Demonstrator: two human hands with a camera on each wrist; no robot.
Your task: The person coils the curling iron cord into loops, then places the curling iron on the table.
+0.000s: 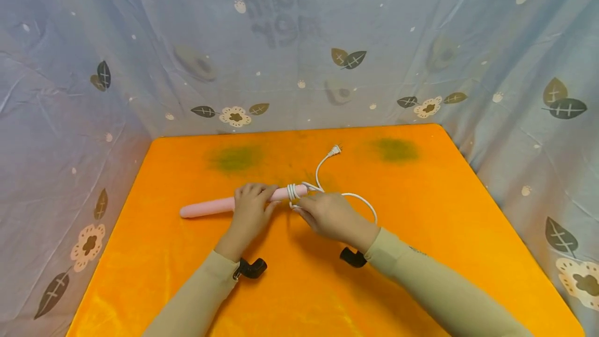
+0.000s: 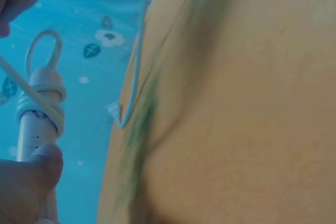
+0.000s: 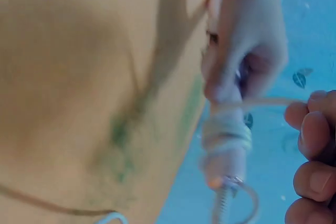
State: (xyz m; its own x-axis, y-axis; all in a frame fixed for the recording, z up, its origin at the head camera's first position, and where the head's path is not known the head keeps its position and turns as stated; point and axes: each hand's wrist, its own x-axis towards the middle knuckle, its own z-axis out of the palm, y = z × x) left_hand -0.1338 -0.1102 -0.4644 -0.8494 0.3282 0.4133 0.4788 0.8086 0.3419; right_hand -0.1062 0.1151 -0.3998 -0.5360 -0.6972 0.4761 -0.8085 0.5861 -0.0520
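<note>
A long pink hair iron [image 1: 206,208] lies slantwise over the orange table in the head view, its rounded tip to the left. My left hand [image 1: 250,209] grips it around the middle, and the thumb [image 2: 47,163] lies along the handle in the left wrist view. Several turns of white cord [image 1: 292,192] circle the handle near its right end. A stretch of that cord is pinched between the thumb and fingers of my right hand [image 1: 334,217], just right of the handle. In the right wrist view, this stretch [image 3: 268,101] runs taut from the handle to the fingertips [image 3: 310,116].
The cord's white plug [image 1: 335,150] lies farther back on the orange tabletop [image 1: 421,196]. A loose loop of cord [image 1: 365,202] curves out beyond my right hand. Patterned curtains [image 1: 299,66] stand at the table's back and sides. A black wrist mount [image 1: 252,268] juts from the left sleeve.
</note>
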